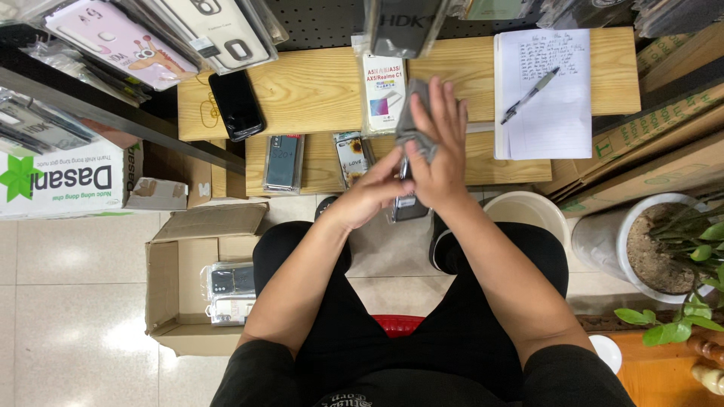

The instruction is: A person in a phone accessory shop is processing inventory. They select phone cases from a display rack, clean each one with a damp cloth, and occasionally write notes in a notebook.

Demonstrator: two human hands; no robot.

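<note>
Grey cloth [413,124] sits pinched in the right hand [437,147], fingers spread for reach, just above centre frame. Beneath it, the left hand [369,196] clasps a dark phone [409,205], steadying it.

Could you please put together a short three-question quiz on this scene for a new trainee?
1. True or false: the pen lies on the open notebook.
2. Which hand presses the grey cloth against the phone? A) left hand B) right hand C) neither
3. Fill in: the open cardboard box on the floor, to the person's left, holds packaged phone ____.

Key:
1. True.
2. B: the right hand holds the cloth, while the left hand steadies the phone.
3. cases.
</note>
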